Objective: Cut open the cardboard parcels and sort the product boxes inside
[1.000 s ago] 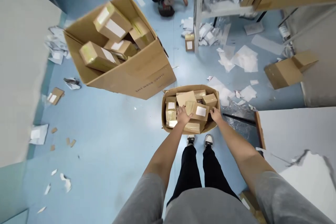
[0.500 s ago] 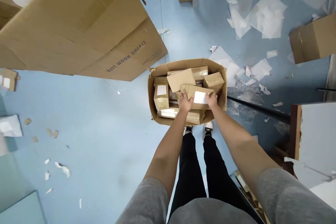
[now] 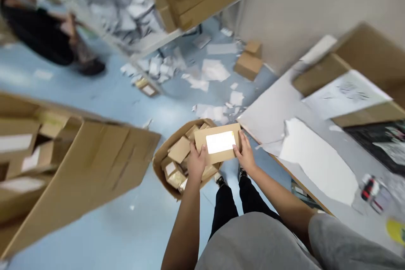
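Observation:
Between my two hands is a flat brown cardboard box [image 3: 202, 136] with a white label [image 3: 220, 142] on its upper face. My left hand [image 3: 196, 161] grips its left end, thumb on top near the label. At the right end, my right hand [image 3: 245, 152] is closed round the edge, its thumb by the label's corner. Just beneath and to the left stands an open carton [image 3: 161, 161] on the floor, filled with several smaller taped boxes [image 3: 179, 149]. The held box hides part of that carton.
A large carton [image 3: 104, 164] with labelled boxes inside stands at left. On the right, a worktable [image 3: 268, 105] bears a white sheet [image 3: 313, 164] and an open box [image 3: 354, 63]. Paper scraps [image 3: 215, 69] litter the floor ahead. Another person [image 3: 41, 33] is at upper left, blurred.
Both hands have lifted the labelled box up out of the carton, still gripping its two ends. My view has swung right and upward, bringing the worktable and another person into sight.

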The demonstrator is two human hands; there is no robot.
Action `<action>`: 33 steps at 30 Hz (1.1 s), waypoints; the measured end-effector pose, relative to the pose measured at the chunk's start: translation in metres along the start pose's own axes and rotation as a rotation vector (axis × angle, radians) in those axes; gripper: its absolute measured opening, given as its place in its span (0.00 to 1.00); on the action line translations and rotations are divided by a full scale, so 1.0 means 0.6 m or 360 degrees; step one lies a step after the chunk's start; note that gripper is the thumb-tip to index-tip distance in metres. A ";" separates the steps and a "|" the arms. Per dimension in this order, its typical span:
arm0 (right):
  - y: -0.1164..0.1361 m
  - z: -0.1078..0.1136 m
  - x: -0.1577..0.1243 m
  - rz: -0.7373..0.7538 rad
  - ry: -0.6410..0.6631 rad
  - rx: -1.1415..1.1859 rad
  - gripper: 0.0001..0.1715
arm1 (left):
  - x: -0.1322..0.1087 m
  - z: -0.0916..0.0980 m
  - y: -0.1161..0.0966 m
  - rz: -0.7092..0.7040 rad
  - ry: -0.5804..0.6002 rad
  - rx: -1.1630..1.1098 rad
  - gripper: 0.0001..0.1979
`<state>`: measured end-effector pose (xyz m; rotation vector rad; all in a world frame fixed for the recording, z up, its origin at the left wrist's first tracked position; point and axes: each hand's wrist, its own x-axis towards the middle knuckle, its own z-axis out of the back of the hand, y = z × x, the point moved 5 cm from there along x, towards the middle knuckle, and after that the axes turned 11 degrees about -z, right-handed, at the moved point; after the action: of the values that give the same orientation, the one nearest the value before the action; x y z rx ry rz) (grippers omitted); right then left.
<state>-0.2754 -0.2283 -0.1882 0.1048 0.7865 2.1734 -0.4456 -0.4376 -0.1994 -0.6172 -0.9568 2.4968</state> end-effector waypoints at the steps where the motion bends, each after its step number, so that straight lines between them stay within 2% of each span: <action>1: -0.019 0.052 -0.008 -0.0080 -0.0085 0.0020 0.46 | 0.012 -0.010 -0.060 -0.0132 0.0062 0.0012 0.34; 2: -0.045 0.103 -0.016 -0.0171 -0.0175 0.0030 0.46 | 0.023 -0.030 -0.123 -0.0278 0.0131 0.0029 0.33; 4: -0.113 0.198 -0.040 -0.0388 -0.0355 0.0019 0.46 | 0.039 -0.093 -0.253 -0.0569 0.0278 0.0096 0.31; 6: -0.197 0.281 -0.069 -0.0625 -0.0509 -0.0008 0.45 | 0.039 -0.183 -0.376 -0.0751 0.0424 0.0200 0.30; 8: -0.284 0.349 -0.098 -0.0848 -0.0636 -0.0034 0.44 | 0.023 -0.287 -0.487 -0.0893 0.0583 0.0236 0.30; 11: -0.410 0.421 -0.128 -0.1136 -0.0743 -0.0082 0.42 | -0.016 -0.439 -0.617 -0.1079 0.0781 0.0191 0.30; 13: -0.482 0.446 -0.136 -0.1278 -0.0722 -0.0100 0.42 | -0.037 -0.522 -0.668 -0.1096 0.0873 0.0164 0.30; 15: -0.542 0.454 -0.136 -0.1348 -0.0650 -0.0100 0.42 | -0.051 -0.586 -0.690 -0.1050 0.0909 0.0142 0.30; 18: -0.601 0.445 -0.129 -0.1338 -0.0542 -0.0056 0.43 | -0.065 -0.643 -0.683 -0.0989 0.0946 0.0131 0.31; 21: -0.628 0.430 -0.121 -0.1251 -0.0522 0.0030 0.43 | -0.070 -0.668 -0.656 -0.0906 0.0949 0.0197 0.32; 25: -0.631 0.425 -0.123 -0.1201 -0.0583 0.0017 0.43 | -0.072 -0.680 -0.642 -0.0899 0.0914 0.0336 0.36; 27: -0.618 0.429 -0.127 -0.1174 -0.0654 -0.0035 0.43 | -0.075 -0.677 -0.640 -0.0962 0.0885 0.0356 0.39; 29: -0.589 0.433 -0.129 -0.1117 -0.0812 -0.0071 0.43 | -0.077 -0.655 -0.633 -0.1087 0.0801 0.0282 0.41; 31: -0.538 0.424 -0.117 -0.0904 -0.0910 -0.0065 0.40 | -0.070 -0.605 -0.609 -0.1182 0.0574 0.0176 0.38; 33: -0.464 0.391 -0.090 -0.0576 -0.0802 -0.0054 0.37 | -0.058 -0.533 -0.555 -0.1145 0.0314 0.0120 0.34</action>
<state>0.0218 -0.0147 -0.1487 0.4397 0.4373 1.7105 -0.1808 -0.0588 -0.1720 -0.3897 -0.8177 1.7886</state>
